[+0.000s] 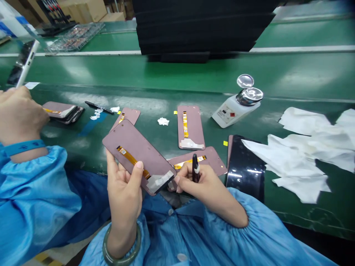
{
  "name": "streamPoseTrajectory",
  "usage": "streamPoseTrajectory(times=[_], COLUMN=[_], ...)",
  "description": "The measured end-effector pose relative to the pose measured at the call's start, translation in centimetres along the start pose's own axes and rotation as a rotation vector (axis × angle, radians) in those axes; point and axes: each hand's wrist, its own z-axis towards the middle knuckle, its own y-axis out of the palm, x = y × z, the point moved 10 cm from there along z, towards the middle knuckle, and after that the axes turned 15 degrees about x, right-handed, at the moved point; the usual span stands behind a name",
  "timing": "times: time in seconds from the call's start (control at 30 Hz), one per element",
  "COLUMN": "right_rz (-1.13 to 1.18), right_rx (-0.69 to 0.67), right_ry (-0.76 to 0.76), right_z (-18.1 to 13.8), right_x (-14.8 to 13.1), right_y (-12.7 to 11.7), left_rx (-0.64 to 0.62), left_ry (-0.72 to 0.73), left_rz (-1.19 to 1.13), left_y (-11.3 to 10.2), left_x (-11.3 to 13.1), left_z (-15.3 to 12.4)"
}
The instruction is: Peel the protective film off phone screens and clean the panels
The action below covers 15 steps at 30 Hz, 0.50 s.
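My left hand (126,190) grips a phone screen panel (138,147) by its lower side, thumb on its face. The panel's pinkish back faces up, with an orange flex cable (129,159) and a pale strip at its lower right end. Closed around a dark pen-like tool (195,168), my right hand (201,181) has its fingertips at that end of the panel. Under and beside it lies another panel (213,159), partly hidden by my right hand. Two more panels (190,122) (133,115) rest on the green bench behind.
A dispenser bottle (234,111) with its metal lid up stands at the right, near white wipes (302,155) and a black glossy sheet (245,170). At the left are a co-worker's hand (22,114), stacked panels (62,111) and a pen (98,107). A black board (202,26) stands at the back.
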Motion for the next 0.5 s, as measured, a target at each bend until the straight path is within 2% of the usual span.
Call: streamPoseTrajectory(times=[0.17, 0.5], right_rz=[0.003, 0.021], right_rx=[0.045, -0.012], right_ry=[0.003, -0.057], right_z=[0.2, -0.4], right_x=[0.2, -0.6], right_y=[-0.2, -0.7], left_rx=[-0.009, -0.001], left_ry=[0.040, -0.072], left_rz=[-0.021, -0.057], left_y=[0.1, 0.0], left_x=[0.3, -0.8], left_z=[-0.2, 0.3])
